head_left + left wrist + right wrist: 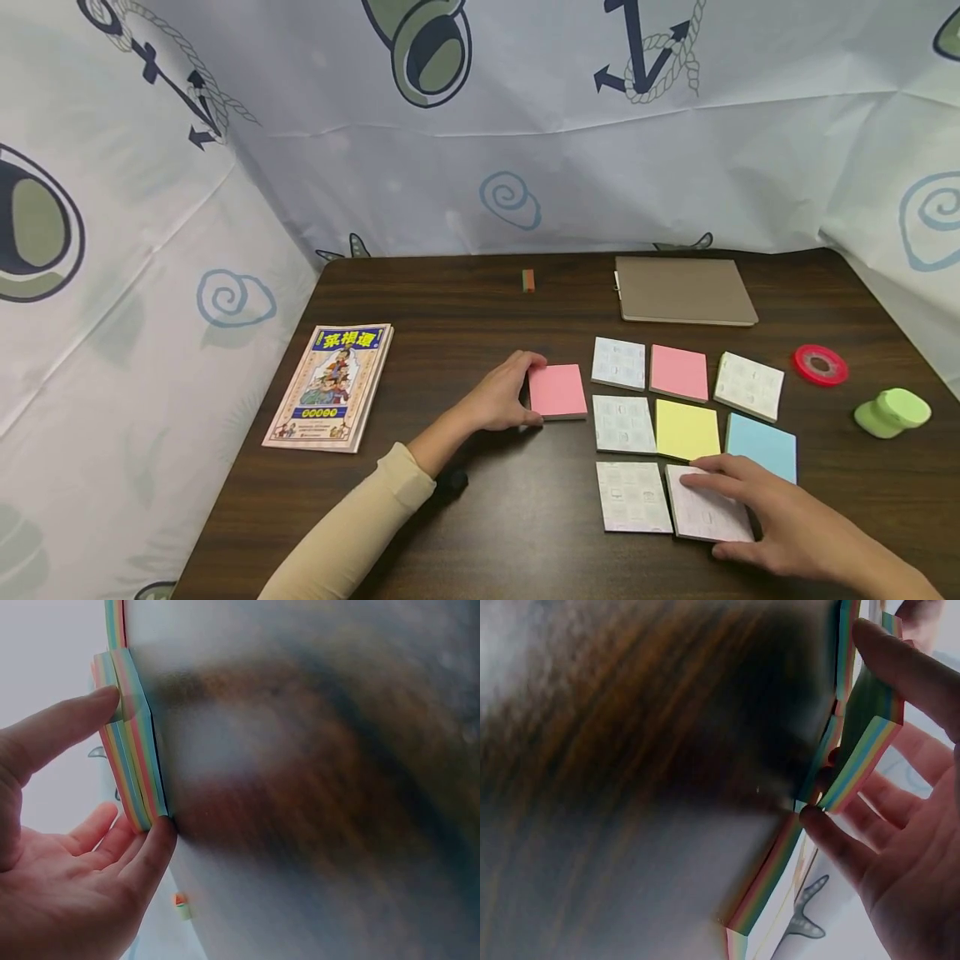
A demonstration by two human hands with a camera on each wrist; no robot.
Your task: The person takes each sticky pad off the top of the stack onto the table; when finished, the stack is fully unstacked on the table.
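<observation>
The dark wooden surface (480,333) carries everything, with a printed curtain behind it. A comic book (331,386) lies far left of the block of pads, and a tan notebook (684,290) sits behind it. The block of sticky note pads (686,429) is nearly a full square of rows. One pink pad (557,391) waits just left of it, so I think the sorting is almost done. The left hand (501,398) pinches this pink pad at its edge. The right hand (772,517) curls its fingers round a white pad (705,510) at the block's front edge. A red tape roll (820,365) and a green cap (891,412) lie right of the block.
</observation>
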